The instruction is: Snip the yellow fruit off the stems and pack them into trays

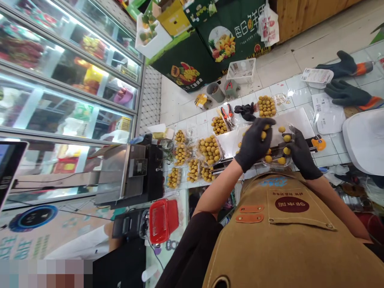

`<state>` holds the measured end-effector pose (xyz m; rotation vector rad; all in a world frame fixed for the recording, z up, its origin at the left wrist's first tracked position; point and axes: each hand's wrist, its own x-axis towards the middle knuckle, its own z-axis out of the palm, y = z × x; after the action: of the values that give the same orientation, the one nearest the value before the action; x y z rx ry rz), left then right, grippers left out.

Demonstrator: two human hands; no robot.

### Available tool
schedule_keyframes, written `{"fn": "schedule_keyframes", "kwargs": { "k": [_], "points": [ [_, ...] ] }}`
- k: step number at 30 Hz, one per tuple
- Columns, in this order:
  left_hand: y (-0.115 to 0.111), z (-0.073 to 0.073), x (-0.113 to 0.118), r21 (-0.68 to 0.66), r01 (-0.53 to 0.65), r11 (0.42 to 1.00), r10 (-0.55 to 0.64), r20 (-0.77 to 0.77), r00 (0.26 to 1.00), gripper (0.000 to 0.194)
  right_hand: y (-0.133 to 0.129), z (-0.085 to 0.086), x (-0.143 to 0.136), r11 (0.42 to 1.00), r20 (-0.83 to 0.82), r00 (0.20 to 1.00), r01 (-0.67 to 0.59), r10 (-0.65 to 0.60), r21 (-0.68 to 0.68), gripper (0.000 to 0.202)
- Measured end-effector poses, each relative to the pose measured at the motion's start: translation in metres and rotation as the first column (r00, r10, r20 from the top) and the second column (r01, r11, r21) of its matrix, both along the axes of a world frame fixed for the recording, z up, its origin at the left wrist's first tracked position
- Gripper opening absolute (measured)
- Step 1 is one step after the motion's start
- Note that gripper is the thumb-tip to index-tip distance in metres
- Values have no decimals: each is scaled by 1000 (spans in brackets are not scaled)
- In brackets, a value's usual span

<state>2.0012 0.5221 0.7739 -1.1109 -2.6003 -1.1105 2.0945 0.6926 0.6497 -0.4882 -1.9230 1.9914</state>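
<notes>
Both my hands wear black gloves. My left hand [255, 142] is curled around a few round yellow-brown fruits, above the left side of a clear plastic box. My right hand [301, 154] is at the right side of that box [290, 162], its fingers on the rim beside the fruits. Several fruits [281, 161] lie spaced out in the box. Loose fruits partly show behind my left hand. Filled boxes of the same fruit [209, 150] stand to the left, and another filled box [267, 106] sits behind my hands.
Orange-handled pliers [227, 115] and a crumpled black glove [246, 112] lie behind the metal surface [295, 120]. Grey-blue gloves [349, 94], stacked lids [329, 114] and a white tub [364, 140] are at the right. A scale [139, 168] and red basket [159, 222] are left.
</notes>
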Motion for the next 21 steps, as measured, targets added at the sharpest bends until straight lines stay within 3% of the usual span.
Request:
{"fn": "schedule_keyframes", "kwargs": {
  "k": [4, 7, 10, 14, 17, 19, 21],
  "points": [
    [35, -1, 27, -240, 126, 963, -104, 102, 989, 33, 0, 2, 0, 999, -70, 997, -26, 24, -26, 55],
    [38, 1, 35, -349, 149, 925, -120, 102, 987, 36, 1, 0, 1, 995, -60, 998, -38, 32, -94, 58],
    [16, 10, 33, -367, 107, 924, -89, 65, 994, 37, 5, -3, 4, 996, 1, 1000, -24, 24, -83, 64],
    [-35, 17, 14, -468, -26, 883, 38, 16, 999, 44, 11, -9, 7, 999, 22, 1000, 2, -4, 55, 65],
    [-64, 9, -1, -581, 99, 808, -69, 74, 995, 63, 11, -13, 8, 996, 20, 1000, -14, 12, 85, 64],
    [-72, 1, -7, -641, 228, 733, -173, 149, 974, 69, 11, -16, 8, 996, 29, 999, -16, 13, 86, 64],
    [-69, -7, -10, -690, 264, 674, -196, 177, 964, 69, 11, -18, 7, 995, 34, 999, -9, 5, 98, 63]
  ]
}}
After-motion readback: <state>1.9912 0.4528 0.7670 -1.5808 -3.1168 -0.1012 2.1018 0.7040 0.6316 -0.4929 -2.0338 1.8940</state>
